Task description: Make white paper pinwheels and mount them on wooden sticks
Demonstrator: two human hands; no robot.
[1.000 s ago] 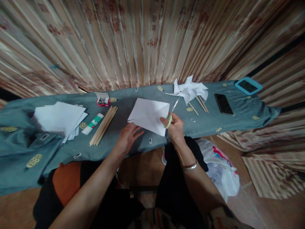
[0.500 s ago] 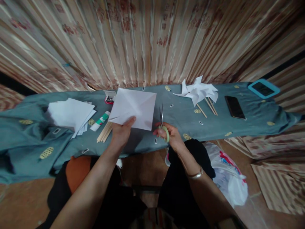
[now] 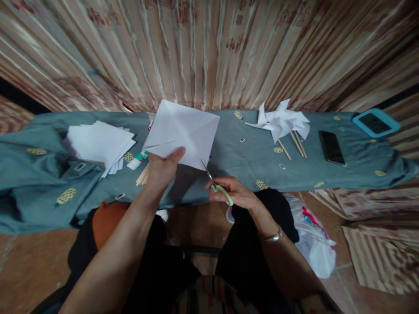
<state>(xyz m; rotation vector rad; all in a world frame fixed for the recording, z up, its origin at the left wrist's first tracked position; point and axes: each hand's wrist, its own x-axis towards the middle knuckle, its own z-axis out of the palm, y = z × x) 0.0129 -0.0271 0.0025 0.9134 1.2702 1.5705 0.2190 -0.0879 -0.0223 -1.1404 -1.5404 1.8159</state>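
A creased white square of paper [image 3: 186,131] is pinched at its near edge by my left hand [image 3: 163,168], thumb on top. One slit runs in from its left corner. My right hand [image 3: 234,192] grips a pair of scissors [image 3: 222,192] with pale green handles, fingers in the loops. The scissor blades meet the paper's near right corner, one blade lying over it. Beneath and beside the paper, wooden sticks [image 3: 142,175] and a green and white glue tube [image 3: 137,160] lie partly covered.
On the cloth-covered table [image 3: 229,152], a stack of white paper [image 3: 101,144] lies left. White paper pinwheels [image 3: 283,121] on sticks, a phone [image 3: 331,147] and a blue-framed tablet [image 3: 376,123] lie right. A plastic bag [image 3: 314,244] sits on the floor. A curtain [image 3: 203,52] hangs behind.
The paper has turned slightly and risen in view with my left hand. My right hand has tilted the scissors leftward, bringing the blades from beside the paper onto its near right corner.
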